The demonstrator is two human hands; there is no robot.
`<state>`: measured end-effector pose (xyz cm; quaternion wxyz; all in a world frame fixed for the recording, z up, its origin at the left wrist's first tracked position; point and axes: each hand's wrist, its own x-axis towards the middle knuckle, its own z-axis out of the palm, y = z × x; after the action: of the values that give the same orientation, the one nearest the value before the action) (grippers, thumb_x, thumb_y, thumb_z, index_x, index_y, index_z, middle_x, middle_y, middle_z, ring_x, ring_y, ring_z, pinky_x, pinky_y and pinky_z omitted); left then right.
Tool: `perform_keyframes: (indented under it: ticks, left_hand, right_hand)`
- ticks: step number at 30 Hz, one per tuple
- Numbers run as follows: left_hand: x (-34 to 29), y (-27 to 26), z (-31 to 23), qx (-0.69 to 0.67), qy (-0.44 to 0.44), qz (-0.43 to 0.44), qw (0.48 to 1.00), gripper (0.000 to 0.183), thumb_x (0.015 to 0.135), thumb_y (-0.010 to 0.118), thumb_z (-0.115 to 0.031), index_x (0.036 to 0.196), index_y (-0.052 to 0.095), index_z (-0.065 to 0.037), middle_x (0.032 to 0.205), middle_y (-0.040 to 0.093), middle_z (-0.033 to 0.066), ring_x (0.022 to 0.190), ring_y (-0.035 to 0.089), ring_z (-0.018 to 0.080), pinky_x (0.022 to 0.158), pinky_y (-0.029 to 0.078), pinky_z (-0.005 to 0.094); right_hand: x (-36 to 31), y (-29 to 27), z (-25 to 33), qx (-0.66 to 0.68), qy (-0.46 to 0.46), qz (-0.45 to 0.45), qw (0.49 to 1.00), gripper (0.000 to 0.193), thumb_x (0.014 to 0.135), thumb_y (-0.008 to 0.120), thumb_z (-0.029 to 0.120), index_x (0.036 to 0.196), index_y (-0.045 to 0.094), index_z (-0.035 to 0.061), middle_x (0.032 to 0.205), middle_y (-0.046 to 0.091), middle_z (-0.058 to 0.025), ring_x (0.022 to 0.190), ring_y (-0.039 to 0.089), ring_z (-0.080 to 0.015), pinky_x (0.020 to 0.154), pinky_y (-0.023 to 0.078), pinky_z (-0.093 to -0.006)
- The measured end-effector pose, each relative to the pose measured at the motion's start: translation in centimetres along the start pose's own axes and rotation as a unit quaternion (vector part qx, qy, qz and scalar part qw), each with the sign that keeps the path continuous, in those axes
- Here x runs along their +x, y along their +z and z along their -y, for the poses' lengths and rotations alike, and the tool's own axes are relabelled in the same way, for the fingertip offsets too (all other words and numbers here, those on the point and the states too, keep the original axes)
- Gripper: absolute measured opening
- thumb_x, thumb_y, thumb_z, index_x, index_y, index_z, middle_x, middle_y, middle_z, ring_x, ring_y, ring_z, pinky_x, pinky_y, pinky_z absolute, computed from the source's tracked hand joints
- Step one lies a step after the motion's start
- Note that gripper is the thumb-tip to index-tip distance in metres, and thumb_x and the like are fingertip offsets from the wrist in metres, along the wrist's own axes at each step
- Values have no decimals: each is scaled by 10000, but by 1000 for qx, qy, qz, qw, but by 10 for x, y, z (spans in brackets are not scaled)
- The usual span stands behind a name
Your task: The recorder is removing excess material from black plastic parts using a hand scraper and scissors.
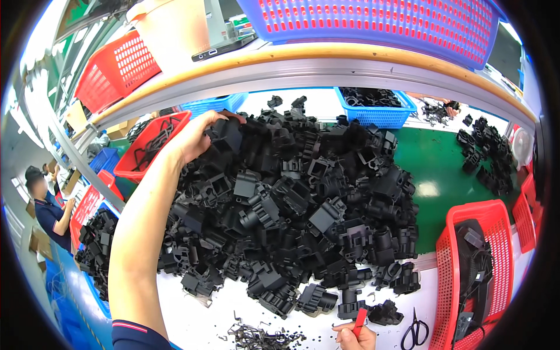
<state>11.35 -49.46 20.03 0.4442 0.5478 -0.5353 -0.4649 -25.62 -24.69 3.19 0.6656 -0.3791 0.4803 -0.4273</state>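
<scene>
A large heap of black moulded plastic parts [291, 204] covers the middle of the bench. My left arm stretches to its far left side, where my left hand [195, 143] is closed on a black plastic part [227, 137]; some of the fingers are hidden behind it. Low in the view, my right hand [357, 338] grips a small red-handled tool [360, 318], held upright; its working end cannot be made out. Black scissors [415, 331] lie to the right of that hand. Thin black plastic scraps [262, 337] are scattered to its left.
A red basket [446, 256] with a black bag and cables stands at the right. Another red basket [125, 166] is at the left, a blue one [373, 116] behind the heap. A shelf rail [326, 67] crosses above, bearing a purple basket [379, 26]. Another person [49, 210] stands far left.
</scene>
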Motion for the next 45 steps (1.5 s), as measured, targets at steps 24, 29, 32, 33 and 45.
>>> perform_keyframes:
  ticks: [24,29,32,33,45]
  left_hand:
    - [-178,155,71,-148,-221,200,943,469,775,596,-490,788,486,-34,602,563,58,415,544,102,341,448,181]
    - [-221,168,97,-275,-254,185,908,456,851,473,-491,980,503,-55,688,568,31,504,563,89,384,437,180]
    - [-255,167,114,-477,-174,223,832,499,841,521,-443,1129,459,-41,967,561,71,852,588,152,650,500,271]
    - [-267,171,115,-481,-157,185,843,512,834,540,-425,1154,445,-37,1039,534,84,925,559,168,726,476,297]
    - [-307,160,141,-766,-92,150,618,500,881,409,-427,1223,418,-63,1334,284,251,1135,429,393,854,473,459]
  right_hand:
    - [1,51,29,103,-167,101,975,527,815,556,170,1252,293,40,728,489,-54,469,339,-40,401,258,-163]
    - [-13,58,19,111,-102,125,981,532,767,632,127,1206,343,50,845,490,-37,520,374,-42,428,280,-179]
    - [-24,63,15,115,-138,115,977,502,750,650,85,1164,369,45,890,495,-50,638,457,-76,549,382,-202]
    - [-27,65,13,97,-163,111,976,500,747,651,77,1160,371,44,897,494,-49,681,472,-86,599,401,-212]
    - [-22,34,6,294,-149,97,939,334,926,288,284,784,477,48,714,477,-83,511,443,-153,438,379,-223]
